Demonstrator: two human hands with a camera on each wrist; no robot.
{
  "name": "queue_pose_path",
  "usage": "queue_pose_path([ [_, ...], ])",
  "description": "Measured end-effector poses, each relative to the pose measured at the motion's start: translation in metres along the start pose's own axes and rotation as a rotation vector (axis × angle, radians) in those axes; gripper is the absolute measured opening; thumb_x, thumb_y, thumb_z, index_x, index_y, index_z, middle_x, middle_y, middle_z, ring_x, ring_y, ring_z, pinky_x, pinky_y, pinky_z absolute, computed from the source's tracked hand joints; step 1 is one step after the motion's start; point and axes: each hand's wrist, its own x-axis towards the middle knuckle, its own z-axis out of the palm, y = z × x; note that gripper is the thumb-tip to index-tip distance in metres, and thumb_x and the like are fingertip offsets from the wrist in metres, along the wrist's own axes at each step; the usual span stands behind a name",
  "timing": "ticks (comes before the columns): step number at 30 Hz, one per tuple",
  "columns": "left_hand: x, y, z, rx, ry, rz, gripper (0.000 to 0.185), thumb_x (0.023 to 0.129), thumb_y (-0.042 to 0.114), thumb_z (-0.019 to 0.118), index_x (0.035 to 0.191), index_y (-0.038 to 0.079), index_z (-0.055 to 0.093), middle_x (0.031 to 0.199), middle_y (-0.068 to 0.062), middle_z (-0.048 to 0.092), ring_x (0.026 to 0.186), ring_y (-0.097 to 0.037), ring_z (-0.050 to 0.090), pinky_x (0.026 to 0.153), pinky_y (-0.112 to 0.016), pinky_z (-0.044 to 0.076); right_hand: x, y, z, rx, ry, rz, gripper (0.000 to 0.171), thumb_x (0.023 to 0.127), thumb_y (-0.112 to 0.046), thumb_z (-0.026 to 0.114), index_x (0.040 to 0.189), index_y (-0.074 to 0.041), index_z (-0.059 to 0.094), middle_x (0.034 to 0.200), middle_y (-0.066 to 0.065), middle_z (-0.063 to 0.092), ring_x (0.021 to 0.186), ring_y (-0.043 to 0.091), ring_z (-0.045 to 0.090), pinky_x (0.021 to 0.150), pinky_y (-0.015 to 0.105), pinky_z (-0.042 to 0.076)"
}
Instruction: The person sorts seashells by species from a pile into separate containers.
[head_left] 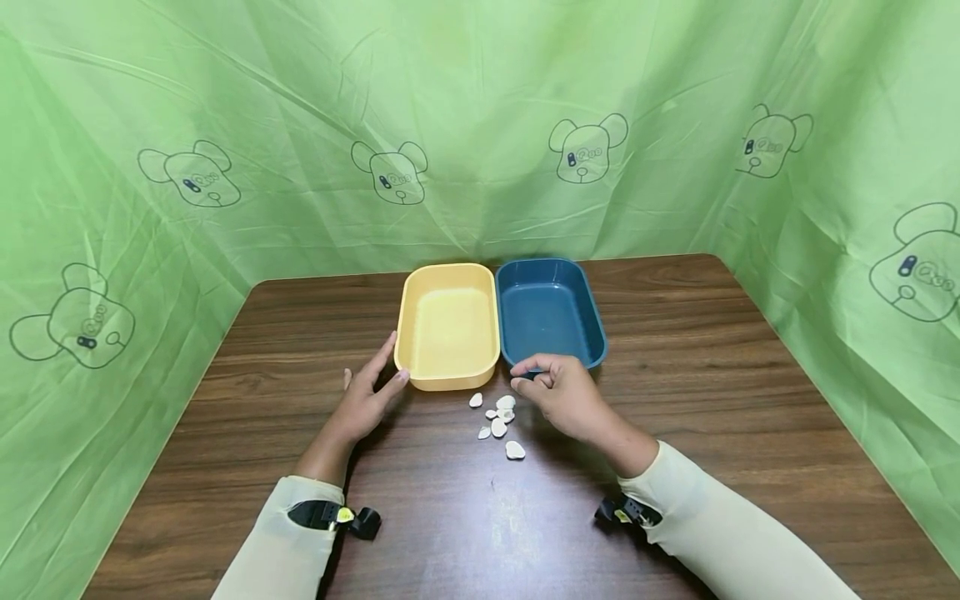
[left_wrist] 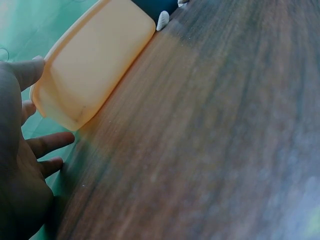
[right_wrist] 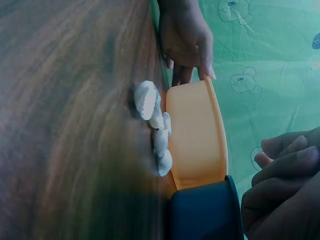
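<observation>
Wood-grained bench (head_left: 442, 521) spreads up from the lower edge of the frame, shining with reflected light near bottom centre. Closest in, a pale left sleeve (head_left: 273, 546) enters at lower left and a pale right sleeve (head_left: 727, 525) at lower right; black cameras (head_left: 366, 523) are strapped at the cuffs, presumably so that each sees its own hand's work. Farther up, at centre, white shells (head_left: 498, 427) lie loosely clustered just short of the yellow tray (head_left: 450, 325) and the blue tray (head_left: 551, 312), a spot that likely puts them within easy reach of either hand. Left of centre, the left hand (head_left: 363, 408) has its fingers spread apart and touches the yellow tray at its near left corner; so light a contact seems better suited to steadying the tray than to lifting it. Right of centre, the right hand (head_left: 572, 400) is at the blue tray's near rim, fingers curled, thumb and forefinger tips close together; whether they clamp a small shell cannot be told. Both trays stand upright, long sides touching or nearly so, probably to keep reaches short. Farthest off, green cloth (head_left: 480, 108) printed with mouse-like heads (head_left: 390, 177) hangs across the top and both sides of the frame, perhaps to screen off the surroundings
</observation>
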Motion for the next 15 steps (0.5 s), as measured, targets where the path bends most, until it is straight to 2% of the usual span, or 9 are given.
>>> queue_pose_path([
  [8,0.0,0.0,0.0,0.002,-0.001,0.004,0.074,0.114,0.043,0.057,0.177,0.025,0.022,0.182,-0.003,0.026,0.169,-0.045,0.022,0.121,-0.083,-0.023,0.001,0.006,0.009,-0.04,-0.081,-0.003,0.018,0.098,-0.002,0.073,0.112,0.008,0.077,0.053,-0.009,0.041,0.047,0.003,0.035,0.045,0.017,0.026],
  [15,0.0,0.002,0.0,-0.002,-0.002,-0.003,0.074,0.114,0.043,0.057,0.177,0.027,0.022,0.182,-0.004,0.027,0.169,-0.045,0.022,0.122,-0.082,-0.023,0.002,0.011,0.015,-0.165,-0.149,-0.001,0.018,0.098,-0.007,0.077,0.112,0.004,0.08,0.056,-0.007,0.049,0.051,0.005,0.044,0.049,0.02,0.034],
])
